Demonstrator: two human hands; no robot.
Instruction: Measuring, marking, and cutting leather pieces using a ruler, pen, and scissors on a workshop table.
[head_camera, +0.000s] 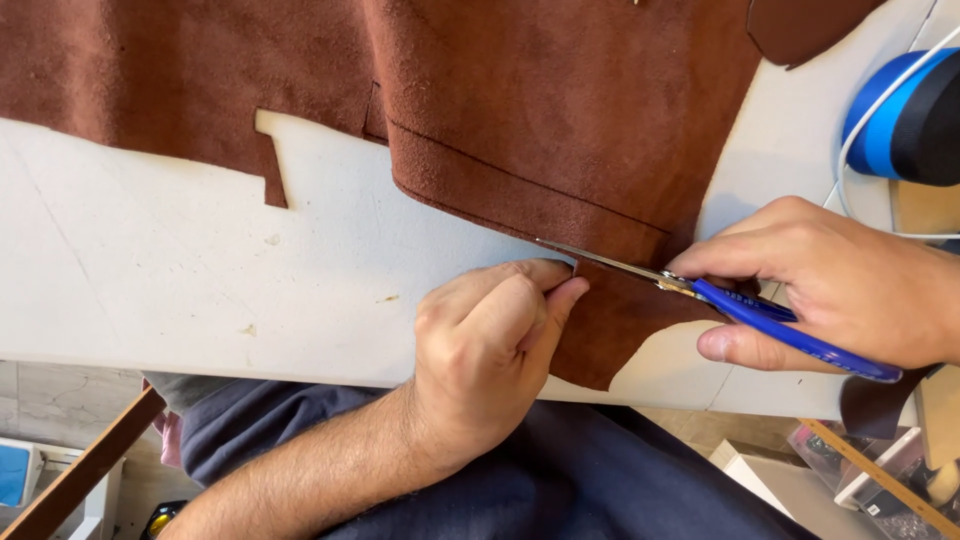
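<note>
— Suede lies on the white bench; how far is the cut?

— Barely begun. Left hand fingers pinch its lower flap; right hand grips blue scissors, blades nearly closed at the edge.

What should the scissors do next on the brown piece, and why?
Probably close the scissors for one short snip along the dark marked line on the brown suede. The blades already sit at its edge, and the left hand pinches the flap beside them while the right hand grips the blue handles.
</note>
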